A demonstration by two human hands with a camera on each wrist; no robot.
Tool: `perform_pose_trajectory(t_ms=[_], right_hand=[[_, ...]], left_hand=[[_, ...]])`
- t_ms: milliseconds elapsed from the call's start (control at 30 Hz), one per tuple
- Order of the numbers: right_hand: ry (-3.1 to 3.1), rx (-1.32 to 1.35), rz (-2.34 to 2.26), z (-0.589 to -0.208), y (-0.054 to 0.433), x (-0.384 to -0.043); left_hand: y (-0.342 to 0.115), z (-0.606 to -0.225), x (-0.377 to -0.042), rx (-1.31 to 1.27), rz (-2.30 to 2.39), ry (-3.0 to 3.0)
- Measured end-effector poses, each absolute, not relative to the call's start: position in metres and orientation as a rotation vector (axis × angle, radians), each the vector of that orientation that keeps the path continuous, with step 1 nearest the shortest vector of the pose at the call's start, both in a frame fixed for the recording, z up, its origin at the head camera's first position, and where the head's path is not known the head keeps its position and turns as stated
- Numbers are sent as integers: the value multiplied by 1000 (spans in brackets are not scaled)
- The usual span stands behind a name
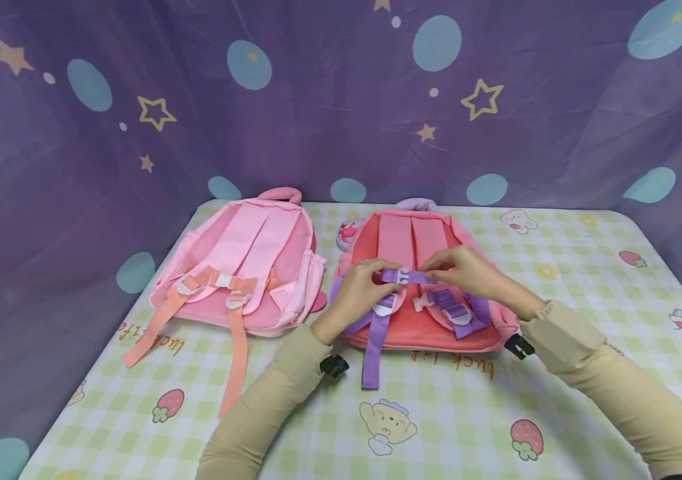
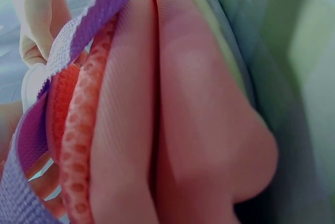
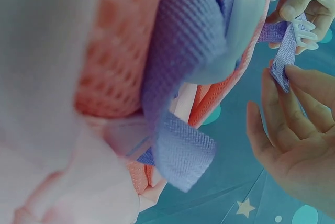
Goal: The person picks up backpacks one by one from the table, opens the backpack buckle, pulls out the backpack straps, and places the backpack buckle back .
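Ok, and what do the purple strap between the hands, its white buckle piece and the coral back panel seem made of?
Purple strap: matte woven webbing, probably nylon or polyester; ribbed weave visible. White buckle piece: likely moulded plastic, smooth with stiff prongs. Coral back panel: seemingly mesh fabric, matte, with a fine dotted texture.

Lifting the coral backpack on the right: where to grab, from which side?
Probably the lilac handle: come from above at the far edge and curl a hand around it. It arches out beyond the top of the coral backpack. The near side looks worse: a loose purple strap end trails there onto the tablecloth.
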State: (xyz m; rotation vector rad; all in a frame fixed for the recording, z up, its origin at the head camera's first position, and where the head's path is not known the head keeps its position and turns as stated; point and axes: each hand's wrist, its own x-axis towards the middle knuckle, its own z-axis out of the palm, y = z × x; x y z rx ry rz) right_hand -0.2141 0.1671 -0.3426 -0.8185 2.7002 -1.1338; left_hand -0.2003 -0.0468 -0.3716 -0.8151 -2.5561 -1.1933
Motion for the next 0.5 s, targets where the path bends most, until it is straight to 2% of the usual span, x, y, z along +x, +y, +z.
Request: perform_pose_trajectory(t_ms=[500], right_hand=[[2675, -829, -1170, -339, 160, -211]], left_hand=[[-44, -371, -200, -797, -1226, -2596]])
